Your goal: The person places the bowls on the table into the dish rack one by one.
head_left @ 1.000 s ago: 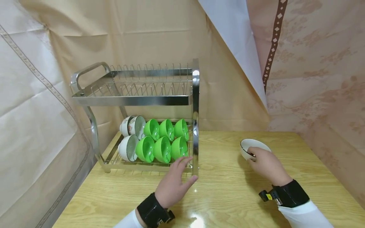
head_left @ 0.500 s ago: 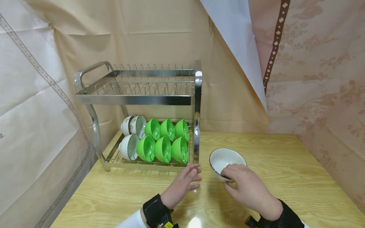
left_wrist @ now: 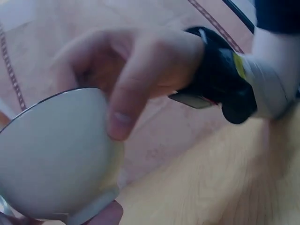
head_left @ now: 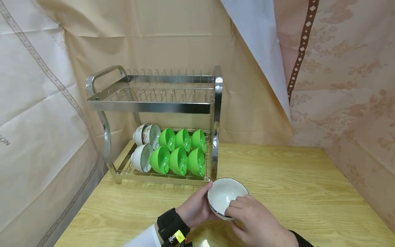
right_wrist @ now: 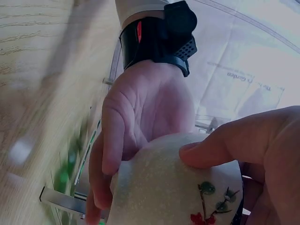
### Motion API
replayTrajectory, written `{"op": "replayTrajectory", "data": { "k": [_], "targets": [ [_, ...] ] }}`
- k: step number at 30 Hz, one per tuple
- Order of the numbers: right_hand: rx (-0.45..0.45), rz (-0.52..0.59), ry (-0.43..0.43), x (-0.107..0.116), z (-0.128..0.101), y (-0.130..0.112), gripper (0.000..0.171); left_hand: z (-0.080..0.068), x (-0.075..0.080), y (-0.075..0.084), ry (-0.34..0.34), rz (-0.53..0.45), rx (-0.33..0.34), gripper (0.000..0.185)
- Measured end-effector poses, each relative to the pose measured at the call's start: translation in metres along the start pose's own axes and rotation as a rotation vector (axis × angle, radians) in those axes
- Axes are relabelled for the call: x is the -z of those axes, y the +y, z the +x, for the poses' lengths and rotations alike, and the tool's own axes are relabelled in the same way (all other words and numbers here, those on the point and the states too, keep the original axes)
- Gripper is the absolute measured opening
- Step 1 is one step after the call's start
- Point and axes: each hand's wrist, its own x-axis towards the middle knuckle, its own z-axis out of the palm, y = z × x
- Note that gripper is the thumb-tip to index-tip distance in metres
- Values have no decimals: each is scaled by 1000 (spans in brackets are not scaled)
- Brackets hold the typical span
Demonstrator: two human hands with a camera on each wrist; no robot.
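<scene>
A white bowl (head_left: 223,192) with a dark rim is between my two hands in front of the rack, its mouth tilted up in the head view. My right hand (head_left: 253,219) pinches its near rim, fingers inside and thumb on the outer wall. My left hand (head_left: 194,209) cradles the far side: thumb at the rim, other fingers beside and under the bowl. In the left wrist view a fingertip (left_wrist: 108,215) shows beneath the foot. A red and green flower print (right_wrist: 211,204) marks the outer wall in the right wrist view.
Behind the hands stands a two-tier metal dish rack (head_left: 154,108). Its lower tier holds several green bowls (head_left: 178,161) and, at the left end, white bowls (head_left: 142,157) set on edge. The wooden table (head_left: 287,185) extends to the right, with cloth (head_left: 172,44) hung behind.
My right hand has carried the white bowl leftward and nearer from the table's right side. My left hand has turned from its open pose by the rack and come round the bowl.
</scene>
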Motion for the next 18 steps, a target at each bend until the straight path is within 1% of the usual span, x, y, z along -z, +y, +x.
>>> {"op": "replayTrajectory", "data": {
  "k": [1,3,6,9,12,15,18],
  "targets": [
    [-2,-1,-6,0,0,0,13,0,1,0,-19,-14,12,65],
    [-3,-10,-11,0,1,0,21,-1,4,1,-45,-36,31,67],
    [-4,-22,-3,0,1,0,29,-2,6,2,-48,-60,49,65],
    [-7,-29,9,1,0,2,31,-3,6,5,-16,-71,52,65],
    [-15,-18,3,0,-1,4,32,-4,7,7,21,-62,42,65],
    [-7,-4,2,-2,-1,7,31,-7,8,10,67,-58,37,67],
    [22,18,14,-7,-1,13,31,-12,8,12,123,-62,30,68]
  ]
}}
